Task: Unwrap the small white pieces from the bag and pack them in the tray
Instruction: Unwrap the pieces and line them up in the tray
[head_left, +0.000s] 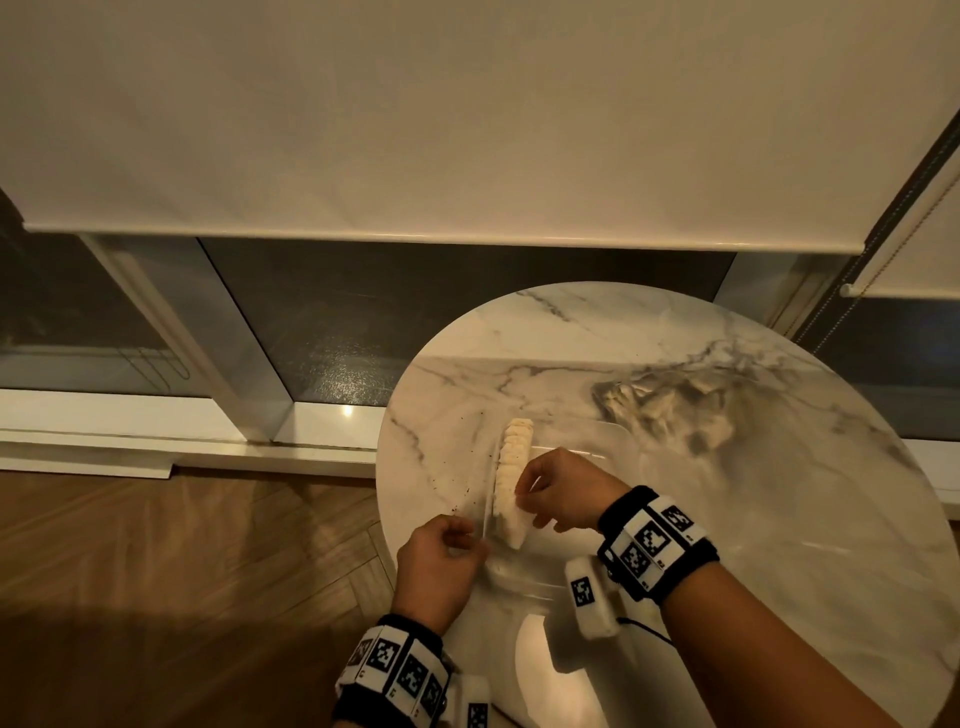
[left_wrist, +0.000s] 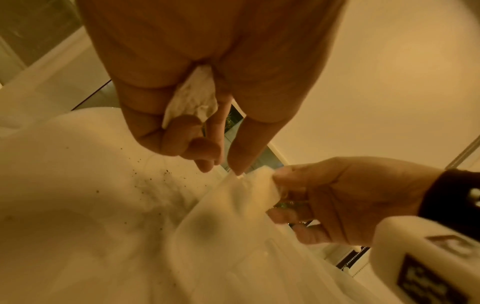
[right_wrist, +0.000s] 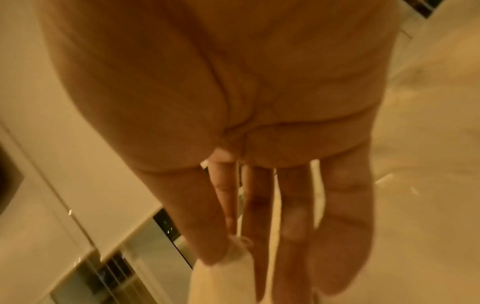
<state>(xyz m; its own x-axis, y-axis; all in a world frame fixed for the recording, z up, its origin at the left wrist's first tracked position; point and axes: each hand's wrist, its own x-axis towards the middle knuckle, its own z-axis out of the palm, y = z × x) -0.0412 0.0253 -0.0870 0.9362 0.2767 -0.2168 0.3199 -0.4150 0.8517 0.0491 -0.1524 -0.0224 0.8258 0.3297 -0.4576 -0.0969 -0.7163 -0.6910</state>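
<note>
Both wrists wear black bands with square markers. Left hand (head_left: 440, 561) sits at the near left corner of the clear tray (head_left: 618, 441) on the round marble table (head_left: 779, 467), its curled fingers clutching a crumpled white wrapper (left_wrist: 193, 98) in the palm. Right hand (head_left: 563, 491) is over the tray, thumb and forefinger pinching a white piece (left_wrist: 262, 185) at the row of pieces (head_left: 511, 480) packed along the tray's left wall. Dark crumbs (left_wrist: 166, 174) dot the table left of the tray.
</note>
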